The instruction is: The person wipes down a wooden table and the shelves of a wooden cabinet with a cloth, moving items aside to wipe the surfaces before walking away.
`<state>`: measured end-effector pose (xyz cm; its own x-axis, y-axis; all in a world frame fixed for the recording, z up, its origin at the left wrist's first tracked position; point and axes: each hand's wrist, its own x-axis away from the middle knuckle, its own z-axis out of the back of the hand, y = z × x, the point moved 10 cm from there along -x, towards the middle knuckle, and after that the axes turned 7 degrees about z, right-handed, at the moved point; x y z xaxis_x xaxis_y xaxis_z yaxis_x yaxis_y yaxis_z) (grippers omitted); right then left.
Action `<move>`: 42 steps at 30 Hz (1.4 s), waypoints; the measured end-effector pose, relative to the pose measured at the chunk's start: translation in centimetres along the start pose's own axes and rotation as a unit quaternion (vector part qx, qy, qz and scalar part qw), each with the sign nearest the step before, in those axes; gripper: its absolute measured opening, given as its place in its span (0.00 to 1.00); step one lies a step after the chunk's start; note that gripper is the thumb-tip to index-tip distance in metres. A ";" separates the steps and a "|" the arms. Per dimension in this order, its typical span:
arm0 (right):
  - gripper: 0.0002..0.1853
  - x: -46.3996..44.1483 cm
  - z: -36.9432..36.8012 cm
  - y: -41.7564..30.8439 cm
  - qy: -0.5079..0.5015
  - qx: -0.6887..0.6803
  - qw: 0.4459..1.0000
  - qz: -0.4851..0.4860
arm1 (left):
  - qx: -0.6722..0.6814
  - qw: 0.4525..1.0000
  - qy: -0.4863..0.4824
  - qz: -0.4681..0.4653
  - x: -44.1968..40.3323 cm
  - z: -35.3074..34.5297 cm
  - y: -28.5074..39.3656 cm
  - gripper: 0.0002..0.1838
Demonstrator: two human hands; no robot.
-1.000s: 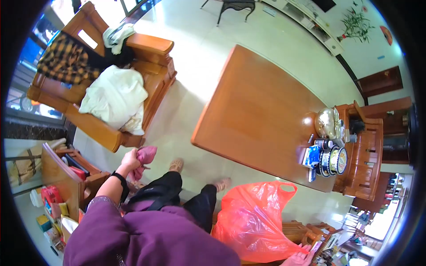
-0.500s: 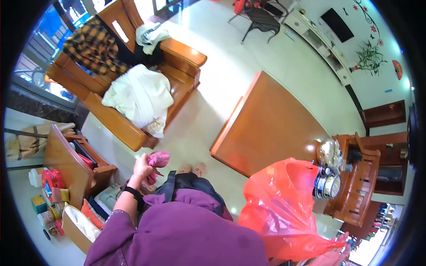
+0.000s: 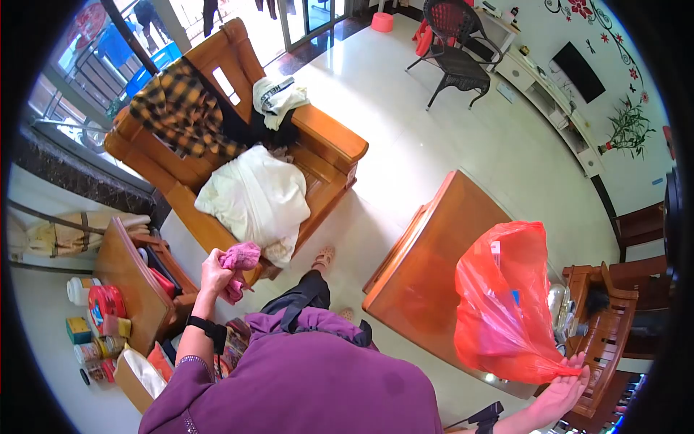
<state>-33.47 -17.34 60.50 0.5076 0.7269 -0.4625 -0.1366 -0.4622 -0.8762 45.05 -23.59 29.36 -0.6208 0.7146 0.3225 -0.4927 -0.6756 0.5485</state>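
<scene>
My left hand [image 3: 213, 278] is closed around a crumpled pink cloth [image 3: 239, 266], held out in front of the wooden armchair. On the other side, my right hand [image 3: 565, 392] grips the gathered end of a red plastic bag [image 3: 499, 304]. The bag is puffed out, with its open end away from the hand, and overlaps the wooden table [image 3: 434, 267]. Something blue shows faintly through the thin plastic; I cannot make out what it is.
A wooden armchair [image 3: 332, 148] carries a white cloth bundle [image 3: 256, 195], a plaid shirt [image 3: 184, 108] and a white cap-like item [image 3: 278, 98]. A small cabinet [image 3: 130, 267] stands at left. Further back are a dark woven chair [image 3: 459, 65] and a low TV cabinet [image 3: 557, 108].
The red bag has swung up and outward over the table, away from my body, with my right hand. My left hand still holds the pink cloth. One foot has stepped forward.
</scene>
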 end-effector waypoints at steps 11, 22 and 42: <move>0.17 -11.0 -5.5 6.3 0.092 0.192 0.977 -0.005 | 0.053 0.994 -0.036 -0.086 -14.4 -2.9 12.7 0.19; 0.15 -26.3 -15.5 11.9 0.085 0.209 0.974 0.003 | 0.113 0.966 -0.120 -0.197 -22.5 -14.5 33.9 0.20; 0.18 -54.9 -16.1 38.8 0.165 0.122 0.976 -0.067 | 0.040 0.969 -0.191 -0.151 -37.9 -29.9 58.9 0.19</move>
<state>-52.96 -83.39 54.05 0.7760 0.5501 -0.3084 -0.2282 -0.2110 -0.9505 21.32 -95.89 26.41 -0.1775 0.9033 0.3906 -0.5582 -0.4193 0.7159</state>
